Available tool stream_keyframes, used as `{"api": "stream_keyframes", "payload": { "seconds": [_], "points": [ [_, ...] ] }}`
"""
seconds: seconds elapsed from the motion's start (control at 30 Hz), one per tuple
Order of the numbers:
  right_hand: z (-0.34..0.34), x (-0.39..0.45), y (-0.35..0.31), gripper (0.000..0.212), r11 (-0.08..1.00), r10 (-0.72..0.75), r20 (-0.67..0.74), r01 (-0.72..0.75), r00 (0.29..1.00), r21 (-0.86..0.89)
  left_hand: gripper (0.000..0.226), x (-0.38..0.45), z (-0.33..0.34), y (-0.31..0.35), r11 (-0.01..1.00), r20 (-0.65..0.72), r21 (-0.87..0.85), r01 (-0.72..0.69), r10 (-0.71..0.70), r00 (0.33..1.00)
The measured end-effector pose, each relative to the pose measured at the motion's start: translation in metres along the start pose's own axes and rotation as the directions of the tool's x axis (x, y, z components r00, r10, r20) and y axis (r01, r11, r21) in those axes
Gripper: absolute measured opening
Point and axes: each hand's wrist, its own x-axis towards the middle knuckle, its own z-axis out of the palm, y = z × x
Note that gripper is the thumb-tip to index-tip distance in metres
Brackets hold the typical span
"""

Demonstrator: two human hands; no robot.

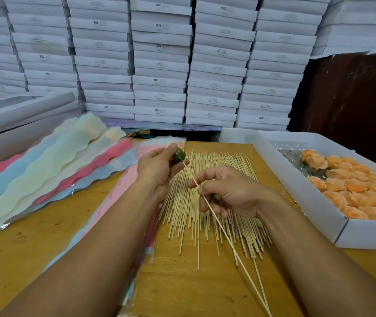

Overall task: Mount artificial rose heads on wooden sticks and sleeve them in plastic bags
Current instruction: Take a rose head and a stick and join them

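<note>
My left hand (157, 167) grips an orange rose head (178, 154) by its green base, which faces me. My right hand (226, 193) pinches a long wooden stick (226, 234) between thumb and fingers. The stick's far tip touches the green base of the rose head. Its near end runs down to the frame's bottom edge. Under both hands a loose pile of wooden sticks (189, 207) lies spread on the wooden table (182, 289). Most of the rose's petals are hidden behind my left hand.
A white box (315, 209) at the right holds several orange rose heads (361, 191). Stacks of pastel plastic sleeves (52, 170) lie at the left, more under my left forearm. White flat cartons (159, 65) are stacked high behind the table.
</note>
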Motion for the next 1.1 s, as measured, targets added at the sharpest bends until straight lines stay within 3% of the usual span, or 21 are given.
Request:
{"api": "stream_keyframes", "payload": {
  "seconds": [0.3,0.47,0.9,1.1],
  "points": [
    [0.0005,0.0004,0.0008,0.017,1.000,0.012,-0.025,-0.012,1.000,0.028,0.027,0.0007,-0.0007,-0.0013,0.999,0.015,0.032,-0.040,0.040,0.999],
    [0.0004,-0.0008,-0.0003,0.018,0.999,0.007,-0.040,-0.005,0.999,0.045,0.009,0.0003,0.0007,-0.0024,0.998,0.029,0.036,-0.054,0.053,0.998],
    [0.0046,0.0043,0.0021,0.017,0.998,0.058,-0.134,-0.056,0.989,0.022,0.012,0.0012,-0.0008,-0.0030,0.998,0.025,0.057,-0.041,0.040,0.999],
    [0.0009,0.0023,0.0044,0.015,0.989,0.130,-0.029,-0.127,0.991,0.071,0.016,0.0011,-0.0009,-0.0065,0.999,-0.020,0.014,-0.036,0.036,0.999]
  ]
}}
